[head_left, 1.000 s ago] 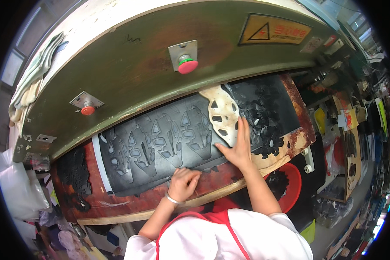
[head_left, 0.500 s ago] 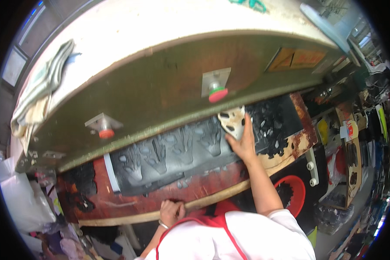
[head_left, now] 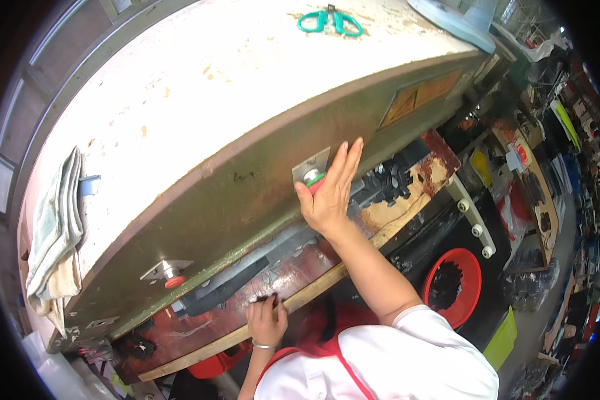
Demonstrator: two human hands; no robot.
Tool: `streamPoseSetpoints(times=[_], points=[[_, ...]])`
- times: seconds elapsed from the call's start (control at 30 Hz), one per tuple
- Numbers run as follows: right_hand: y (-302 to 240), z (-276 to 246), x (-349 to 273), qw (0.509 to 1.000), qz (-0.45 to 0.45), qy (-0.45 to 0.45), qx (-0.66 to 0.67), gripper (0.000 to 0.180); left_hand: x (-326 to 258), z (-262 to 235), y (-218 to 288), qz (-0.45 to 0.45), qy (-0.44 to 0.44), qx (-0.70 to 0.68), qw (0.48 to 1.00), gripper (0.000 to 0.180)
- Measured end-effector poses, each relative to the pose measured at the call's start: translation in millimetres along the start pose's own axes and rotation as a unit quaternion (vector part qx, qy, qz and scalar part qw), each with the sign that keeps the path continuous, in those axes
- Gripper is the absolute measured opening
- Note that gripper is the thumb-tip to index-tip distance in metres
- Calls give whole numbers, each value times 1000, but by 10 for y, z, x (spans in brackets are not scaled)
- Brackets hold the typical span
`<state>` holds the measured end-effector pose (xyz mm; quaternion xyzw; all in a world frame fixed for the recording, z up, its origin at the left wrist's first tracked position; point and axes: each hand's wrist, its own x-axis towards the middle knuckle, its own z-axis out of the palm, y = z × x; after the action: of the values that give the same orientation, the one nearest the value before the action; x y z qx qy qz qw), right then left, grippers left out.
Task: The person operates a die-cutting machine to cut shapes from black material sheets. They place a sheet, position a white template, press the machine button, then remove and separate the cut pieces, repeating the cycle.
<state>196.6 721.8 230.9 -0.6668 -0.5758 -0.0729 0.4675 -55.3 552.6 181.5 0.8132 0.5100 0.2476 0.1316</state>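
My right hand (head_left: 330, 200) is open, its palm and thumb against a red push button (head_left: 317, 183) with a green ring on the front of a green press beam (head_left: 240, 177). My left hand (head_left: 267, 321) is curled at the near edge of the red-brown board (head_left: 293, 277); a dark bit shows at its fingertips, too small to name. Black sheet material (head_left: 223, 283) lies on the board, mostly hidden beneath the beam. Black cut scraps (head_left: 390, 185) lie at its right end. The pale cutting die is not visible now.
A second red button (head_left: 173, 279) sits on the beam's left. Green-handled scissors (head_left: 330, 22) and a folded cloth (head_left: 59, 223) lie on the white top. A red bucket (head_left: 472, 293) with black scraps stands right, beside a rail with small rollers (head_left: 470, 217).
My right hand has left the pale die and moved up and left onto the red button. The beam now covers most of the black sheet. The view has shifted; my left hand stays near the edge.
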Motion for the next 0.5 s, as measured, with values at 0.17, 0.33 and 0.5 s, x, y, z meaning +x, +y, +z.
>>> streamPoseSetpoints(times=[0.17, 0.33, 0.5], points=[[92, -249, -226, 988, 56, -140, 34, 99, 151, -60, -7, -11, -29, 20, 999, 18], [68, -856, -1228, 922, 188, -321, 109, 55, 69, -33, 130, -59, 19, -3, 998, 16], [356, -1006, -1575, 928, 65, -333, 151, 22, -119, 24, 335, -165, 2, 7, 986, 20]])
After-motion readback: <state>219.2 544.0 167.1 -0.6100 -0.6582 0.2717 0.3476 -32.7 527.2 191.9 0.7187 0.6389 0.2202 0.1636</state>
